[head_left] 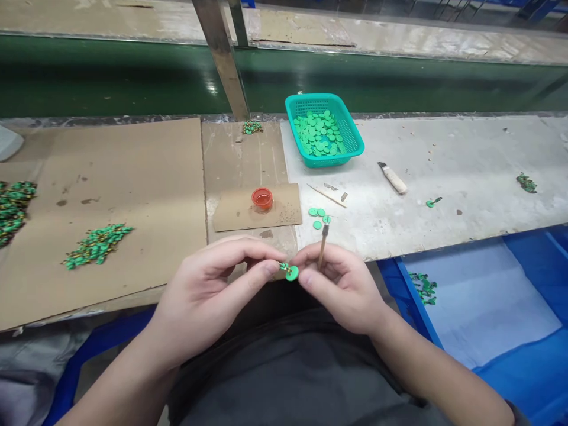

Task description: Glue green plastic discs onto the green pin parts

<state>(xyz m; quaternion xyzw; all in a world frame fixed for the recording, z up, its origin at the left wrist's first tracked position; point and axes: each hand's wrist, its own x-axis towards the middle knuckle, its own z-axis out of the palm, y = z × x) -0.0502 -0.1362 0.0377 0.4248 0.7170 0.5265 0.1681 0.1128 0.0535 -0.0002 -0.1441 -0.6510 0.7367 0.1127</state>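
Observation:
My left hand (208,290) and my right hand (341,284) meet in front of my body, just below the bench edge. Between their fingertips they pinch a small green disc (291,273) with a tiny dark green and yellow part stuck to it. My right hand also grips a thin brown stick (322,245) that points up and away. Several loose green discs (318,216) lie on the bench just beyond the stick's tip. A small red pot (262,199) stands on a scrap of cardboard (248,213) further back.
A teal basket (350,133) of green discs stands at the back. Piles of finished green parts (96,244) lie on the cardboard sheet at left. A white-handled knife (393,177) lies at right. A blue bin (488,296) is at lower right; a metal post (222,59) rises behind.

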